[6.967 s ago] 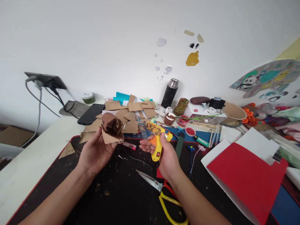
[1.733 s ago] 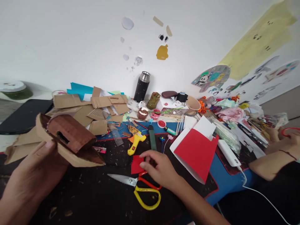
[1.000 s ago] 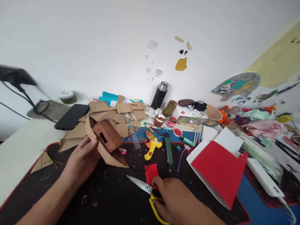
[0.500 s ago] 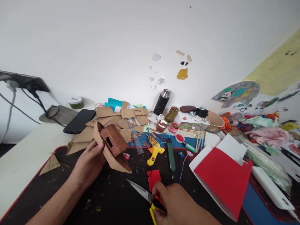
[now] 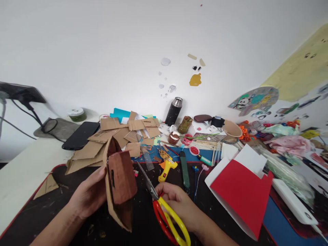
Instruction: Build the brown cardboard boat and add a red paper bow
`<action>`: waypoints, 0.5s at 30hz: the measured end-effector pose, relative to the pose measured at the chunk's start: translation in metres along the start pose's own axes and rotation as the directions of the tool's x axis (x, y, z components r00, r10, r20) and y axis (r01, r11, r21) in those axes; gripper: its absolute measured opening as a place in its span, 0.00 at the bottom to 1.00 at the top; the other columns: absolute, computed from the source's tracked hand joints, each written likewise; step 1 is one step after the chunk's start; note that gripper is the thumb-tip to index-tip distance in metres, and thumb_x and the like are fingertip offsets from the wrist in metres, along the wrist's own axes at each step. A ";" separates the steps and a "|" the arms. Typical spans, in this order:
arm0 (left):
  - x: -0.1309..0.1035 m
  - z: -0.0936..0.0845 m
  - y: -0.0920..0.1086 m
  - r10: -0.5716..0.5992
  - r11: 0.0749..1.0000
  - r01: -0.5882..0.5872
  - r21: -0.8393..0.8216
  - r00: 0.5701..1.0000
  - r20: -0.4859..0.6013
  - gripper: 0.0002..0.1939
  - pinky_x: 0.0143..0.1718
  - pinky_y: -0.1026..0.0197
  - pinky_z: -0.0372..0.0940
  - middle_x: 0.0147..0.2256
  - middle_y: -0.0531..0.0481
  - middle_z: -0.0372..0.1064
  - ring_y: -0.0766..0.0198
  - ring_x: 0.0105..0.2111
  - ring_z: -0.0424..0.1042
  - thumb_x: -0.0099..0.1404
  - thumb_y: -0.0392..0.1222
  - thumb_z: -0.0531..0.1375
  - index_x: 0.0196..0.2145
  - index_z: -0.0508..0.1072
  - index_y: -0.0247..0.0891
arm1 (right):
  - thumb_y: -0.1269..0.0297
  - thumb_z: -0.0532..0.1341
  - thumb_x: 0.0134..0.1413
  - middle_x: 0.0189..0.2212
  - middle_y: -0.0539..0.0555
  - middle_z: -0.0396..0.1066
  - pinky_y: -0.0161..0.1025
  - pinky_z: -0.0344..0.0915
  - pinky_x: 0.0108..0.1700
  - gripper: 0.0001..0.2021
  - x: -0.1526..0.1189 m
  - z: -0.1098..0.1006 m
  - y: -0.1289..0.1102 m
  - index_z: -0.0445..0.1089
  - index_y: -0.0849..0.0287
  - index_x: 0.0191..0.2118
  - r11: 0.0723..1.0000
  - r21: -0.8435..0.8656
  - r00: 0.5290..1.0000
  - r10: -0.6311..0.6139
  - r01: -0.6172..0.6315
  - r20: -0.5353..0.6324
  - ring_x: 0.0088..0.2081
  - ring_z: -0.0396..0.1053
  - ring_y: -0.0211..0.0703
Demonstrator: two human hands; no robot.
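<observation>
My left hand (image 5: 89, 193) grips the pale outer side of a small cardboard boat model (image 5: 123, 179), its brown box-shaped cabin turned toward me. The model is tilted up on end above the dark mat. In my right hand (image 5: 176, 201) is a pair of scissors (image 5: 155, 197) with red and yellow handles, held around the pivot, blades pointing up and left. The blades look closed together. Just beyond them lies a yellow glue gun (image 5: 167, 169), with a green utility knife (image 5: 184, 171) beside it. The small red card seen earlier is out of sight.
Cardboard scraps (image 5: 96, 145) are heaped behind the model. A large red sheet (image 5: 243, 191) lies at the right, beside a white power strip (image 5: 292, 201). A black flask (image 5: 174, 111) stands near the wall. A black phone (image 5: 80, 135) rests at the left.
My left hand has turned the boat model more upright and lower. My right hand has lifted the scissors and shifted its hold from the handles toward the pivot. The view moved slightly.
</observation>
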State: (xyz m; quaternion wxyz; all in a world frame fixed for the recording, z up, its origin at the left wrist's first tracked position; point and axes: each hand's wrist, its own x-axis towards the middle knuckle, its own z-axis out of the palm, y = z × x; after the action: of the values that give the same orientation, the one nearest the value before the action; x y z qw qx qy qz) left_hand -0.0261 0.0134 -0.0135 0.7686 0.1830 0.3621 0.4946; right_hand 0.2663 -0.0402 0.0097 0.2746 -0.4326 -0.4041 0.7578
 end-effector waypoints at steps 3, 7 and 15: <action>-0.002 -0.009 -0.003 -0.097 0.994 0.093 0.050 0.991 0.095 0.21 0.48 0.45 0.83 0.44 0.39 0.89 0.36 0.48 0.88 0.55 0.52 0.80 0.45 0.89 0.45 | 0.49 0.76 0.50 0.16 0.36 0.56 0.30 0.47 0.20 0.22 0.020 0.008 0.001 0.69 0.55 0.40 0.968 0.244 0.997 -0.064 0.053 0.038 0.15 0.43 0.30; -0.002 -0.024 -0.008 -0.124 0.992 0.121 0.032 0.985 0.120 0.20 0.54 0.45 0.81 0.45 0.38 0.89 0.35 0.52 0.86 0.58 0.51 0.79 0.47 0.89 0.44 | 0.43 0.80 0.47 0.17 0.39 0.60 0.31 0.52 0.20 0.28 0.037 0.021 0.003 0.71 0.57 0.42 0.897 0.422 0.979 -0.183 0.129 0.088 0.15 0.48 0.30; 0.001 -0.049 -0.012 -0.068 0.997 0.072 -0.038 0.994 0.086 0.11 0.45 0.49 0.84 0.38 0.45 0.89 0.40 0.43 0.89 0.61 0.49 0.77 0.41 0.89 0.46 | 0.42 0.77 0.53 0.24 0.46 0.71 0.32 0.64 0.22 0.28 0.046 0.029 0.016 0.68 0.56 0.46 0.907 0.416 0.980 -0.135 0.064 0.144 0.20 0.71 0.40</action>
State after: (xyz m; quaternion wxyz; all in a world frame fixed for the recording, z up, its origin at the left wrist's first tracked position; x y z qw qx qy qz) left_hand -0.0545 0.0055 -0.0546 0.8036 0.1749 0.3253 0.4667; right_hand 0.2177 -0.0239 -0.0153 0.3620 -0.2780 -0.2800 0.8445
